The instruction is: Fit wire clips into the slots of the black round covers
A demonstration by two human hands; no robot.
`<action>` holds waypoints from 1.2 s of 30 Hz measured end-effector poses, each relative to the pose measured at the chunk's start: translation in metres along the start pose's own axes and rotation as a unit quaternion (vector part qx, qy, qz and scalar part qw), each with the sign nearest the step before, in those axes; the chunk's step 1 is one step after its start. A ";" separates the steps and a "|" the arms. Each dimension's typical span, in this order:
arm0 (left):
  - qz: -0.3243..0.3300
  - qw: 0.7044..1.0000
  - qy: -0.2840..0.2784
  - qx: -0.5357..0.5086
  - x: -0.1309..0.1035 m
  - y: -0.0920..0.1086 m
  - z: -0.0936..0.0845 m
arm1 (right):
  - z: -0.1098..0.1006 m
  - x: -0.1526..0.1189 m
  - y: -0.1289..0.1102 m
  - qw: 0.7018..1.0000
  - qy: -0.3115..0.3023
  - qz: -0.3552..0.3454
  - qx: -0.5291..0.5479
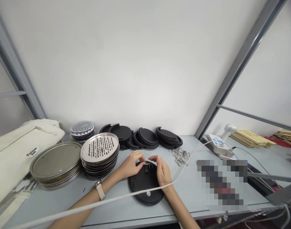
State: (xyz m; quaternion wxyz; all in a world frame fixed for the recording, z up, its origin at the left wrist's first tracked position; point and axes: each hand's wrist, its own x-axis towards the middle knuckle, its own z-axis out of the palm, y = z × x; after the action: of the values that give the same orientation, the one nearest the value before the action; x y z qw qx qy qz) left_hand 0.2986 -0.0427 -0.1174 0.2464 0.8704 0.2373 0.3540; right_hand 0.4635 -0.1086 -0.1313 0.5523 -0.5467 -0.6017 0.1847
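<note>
On the bench [188, 194], from the left: a cloth bag [14, 149], a stack of plain metal trays [55, 165], then a stack of perforated trays [99, 152]. The left hand [130, 165] pinches a small metal clip [147, 164] at the black disc [145, 186]'s twelve o'clock edge. The right hand [162, 171], fingers curled and apart, rests on the disc at two o'clock, equally near. A white cable [183, 173] crosses the disc. Loose clips [180, 156] lie at two o'clock.
</note>
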 end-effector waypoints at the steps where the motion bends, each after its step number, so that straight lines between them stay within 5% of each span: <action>1: 0.005 1.000 -0.004 0.003 0.000 0.001 0.000 | 0.001 0.000 0.000 1.000 -0.002 -0.001 -0.002; 16: -0.001 1.000 -0.012 0.024 0.001 -0.005 -0.002 | 0.002 0.001 -0.002 0.997 -0.041 -0.017 -0.060; 36: 0.028 0.998 -0.022 0.053 -0.002 -0.001 -0.001 | 0.006 0.000 0.004 0.987 -0.012 -0.065 -0.147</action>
State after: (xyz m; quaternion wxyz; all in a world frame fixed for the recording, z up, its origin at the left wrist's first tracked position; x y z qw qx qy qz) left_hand 0.2964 -0.0426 -0.1184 0.1955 0.8960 0.2260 0.3284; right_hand 0.4603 -0.1051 -0.1359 0.4697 -0.5793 -0.6630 0.0647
